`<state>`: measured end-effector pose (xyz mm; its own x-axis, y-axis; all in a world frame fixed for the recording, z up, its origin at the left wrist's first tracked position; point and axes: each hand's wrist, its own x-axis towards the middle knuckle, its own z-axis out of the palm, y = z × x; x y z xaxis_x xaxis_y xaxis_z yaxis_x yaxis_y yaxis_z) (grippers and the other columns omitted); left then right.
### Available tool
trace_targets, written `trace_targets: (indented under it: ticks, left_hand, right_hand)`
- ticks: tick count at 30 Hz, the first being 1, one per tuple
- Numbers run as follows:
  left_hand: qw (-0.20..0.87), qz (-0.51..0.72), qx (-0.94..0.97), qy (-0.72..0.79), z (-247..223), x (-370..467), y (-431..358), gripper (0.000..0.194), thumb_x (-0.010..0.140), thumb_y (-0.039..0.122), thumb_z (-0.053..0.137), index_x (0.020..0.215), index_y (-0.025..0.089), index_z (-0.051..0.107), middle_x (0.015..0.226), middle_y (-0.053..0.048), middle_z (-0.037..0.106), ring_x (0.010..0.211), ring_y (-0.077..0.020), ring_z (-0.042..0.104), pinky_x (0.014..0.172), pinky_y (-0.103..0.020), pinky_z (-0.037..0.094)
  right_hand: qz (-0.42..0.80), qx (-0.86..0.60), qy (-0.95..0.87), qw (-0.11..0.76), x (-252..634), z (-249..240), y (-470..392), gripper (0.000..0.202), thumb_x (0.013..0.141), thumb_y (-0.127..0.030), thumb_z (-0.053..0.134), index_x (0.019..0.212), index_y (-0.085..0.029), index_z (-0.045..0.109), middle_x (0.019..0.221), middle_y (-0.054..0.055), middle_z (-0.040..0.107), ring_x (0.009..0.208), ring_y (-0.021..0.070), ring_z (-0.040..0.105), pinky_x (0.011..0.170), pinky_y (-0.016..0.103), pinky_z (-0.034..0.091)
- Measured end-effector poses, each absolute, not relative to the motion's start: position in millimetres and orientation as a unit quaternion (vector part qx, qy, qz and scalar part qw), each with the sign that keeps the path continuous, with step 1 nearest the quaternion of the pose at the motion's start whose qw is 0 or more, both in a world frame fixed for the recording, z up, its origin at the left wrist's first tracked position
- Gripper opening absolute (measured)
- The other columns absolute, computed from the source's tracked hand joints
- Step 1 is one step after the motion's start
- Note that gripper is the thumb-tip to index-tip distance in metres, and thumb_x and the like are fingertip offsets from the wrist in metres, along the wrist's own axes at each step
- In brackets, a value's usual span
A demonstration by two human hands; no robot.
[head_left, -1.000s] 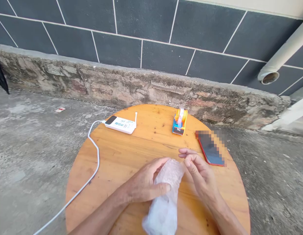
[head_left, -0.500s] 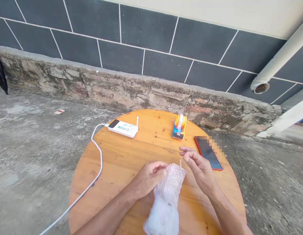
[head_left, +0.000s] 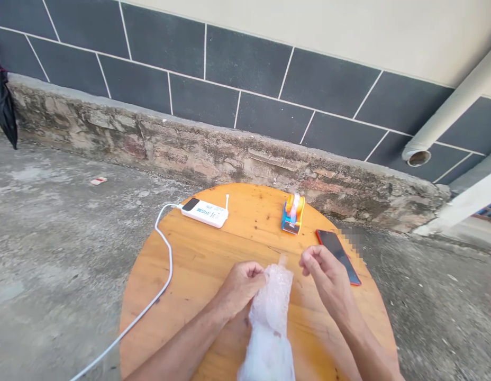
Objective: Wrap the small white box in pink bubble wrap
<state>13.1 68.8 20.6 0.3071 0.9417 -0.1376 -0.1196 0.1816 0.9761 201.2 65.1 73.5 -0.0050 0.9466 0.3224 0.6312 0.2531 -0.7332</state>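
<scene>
A sheet of bubble wrap (head_left: 271,304), clear and whitish, lies lengthwise toward me at the table's near side, folded round something I cannot make out. My left hand (head_left: 243,286) pinches its upper left edge between thumb and fingers. From the top edge of the wrap a short strip of clear tape (head_left: 282,260) sticks out. To the right, apart from the wrap, my right hand (head_left: 327,275) hovers with its fingers curled and the thumb against them. Whether anything is between those fingertips is hidden. A tape dispenser (head_left: 293,214), yellow and blue, stands beyond my hands.
On the round wooden table (head_left: 198,254) lie a white device (head_left: 205,212) with a white cable (head_left: 171,259) and a red-edged phone (head_left: 337,254). Behind rises a stone-based wall (head_left: 198,153) with a drainpipe (head_left: 439,124). A black umbrella (head_left: 3,103) leans there at left.
My right hand has drawn slightly right, away from the wrap's top, and its fingers have curled in. The tape strip now shows clear of that hand. My left hand keeps its pinch.
</scene>
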Motion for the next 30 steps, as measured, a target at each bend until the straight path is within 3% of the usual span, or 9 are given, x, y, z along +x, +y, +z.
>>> trace_targets:
  ticks: [6, 9, 12, 21, 26, 30]
  left_hand:
    - [0.633, 0.428, 0.491, 0.418, 19.0, 11.2, 68.4, 0.026, 0.075, 0.038, 0.058, 0.063, 0.015, 0.053, 0.052, 0.007, 0.042, 0.048, -0.0078, 0.036, 0.047, -0.021, 0.026]
    - [0.627, 0.431, 0.497, 0.418, 21.7, 10.4, 68.0, 0.03, 0.075, 0.041, 0.059, 0.062, 0.016, 0.051, 0.052, 0.006, 0.042, 0.049, -0.008, 0.037, 0.047, -0.021, 0.026]
    - [0.617, 0.434, 0.5, 0.425, 22.0, 10.2, 69.0, 0.032, 0.076, 0.042, 0.057, 0.059, 0.016, 0.048, 0.051, 0.006, 0.041, 0.048, -0.0083, 0.036, 0.047, -0.021, 0.025]
    - [0.577, 0.445, 0.514, 0.453, 20.4, 5.7, 72.0, 0.03, 0.079, 0.036, 0.052, 0.057, 0.017, 0.045, 0.05, 0.007, 0.039, 0.049, -0.0083, 0.036, 0.048, -0.021, 0.025]
    - [0.543, 0.447, 0.532, 0.472, 23.3, 4.7, 73.9, 0.031, 0.078, 0.038, 0.052, 0.056, 0.018, 0.045, 0.049, 0.006, 0.041, 0.047, -0.0086, 0.038, 0.046, -0.02, 0.027]
    - [0.5, 0.457, 0.538, 0.501, 22.6, 2.4, 77.9, 0.021, 0.077, 0.036, 0.052, 0.067, 0.017, 0.055, 0.057, 0.004, 0.051, 0.054, -0.0108, 0.047, 0.051, -0.02, 0.033]
  right_hand:
    - [-0.005, -0.575, -0.796, 0.189, 160.4, 64.8, 22.1, 0.028, 0.075, -0.047, 0.063, 0.071, -0.021, 0.052, 0.06, 0.002, 0.058, 0.053, 0.0184, 0.054, 0.051, 0.028, 0.036]
    - [-0.052, -0.593, -0.787, 0.164, 153.0, 57.2, 23.6, 0.02, 0.081, -0.036, 0.054, 0.068, -0.021, 0.051, 0.058, 0.002, 0.057, 0.051, 0.0189, 0.053, 0.05, 0.028, 0.032]
    - [0.035, -0.615, -0.761, 0.203, 162.2, 54.2, 24.6, 0.022, 0.085, -0.027, 0.044, 0.064, -0.022, 0.044, 0.053, -0.001, 0.052, 0.048, 0.0154, 0.05, 0.048, 0.025, 0.031]
    - [0.301, -0.622, -0.588, 0.42, 204.7, 48.4, 2.3, 0.035, 0.087, -0.047, 0.045, 0.063, -0.021, 0.045, 0.058, -0.002, 0.046, 0.056, 0.0146, 0.047, 0.053, 0.024, 0.04]
    - [0.315, -0.627, -0.566, 0.432, 217.3, 33.3, 11.4, 0.034, 0.086, -0.047, 0.049, 0.065, -0.02, 0.045, 0.059, -0.003, 0.047, 0.057, 0.0137, 0.046, 0.054, 0.023, 0.038]
    - [0.256, -0.65, -0.583, 0.415, 226.7, 16.0, 23.8, 0.034, 0.088, -0.048, 0.046, 0.067, -0.02, 0.048, 0.059, -0.003, 0.049, 0.057, 0.0146, 0.048, 0.055, 0.024, 0.038]
